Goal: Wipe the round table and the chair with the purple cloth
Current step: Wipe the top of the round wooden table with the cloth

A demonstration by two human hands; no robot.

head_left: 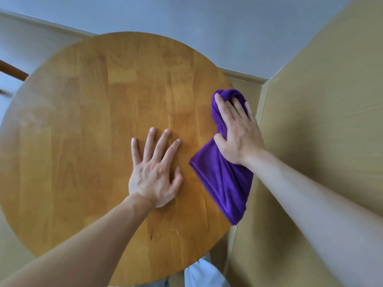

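Right hand (238, 133) presses the bunched purple cloth (226, 183) at the round wooden surface's (93, 121) three-o'clock edge, grip closed on the fabric. Left hand (154, 172) lies flat near centre, fingers spread, holding nothing.

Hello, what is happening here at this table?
A person is wiping the round wooden table with a purple cloth. The right hand presses the bunched cloth down at the table's right edge, and part of the cloth hangs over that edge. The left hand lies flat with spread fingers on the bare tabletop, beside the cloth and not touching it.
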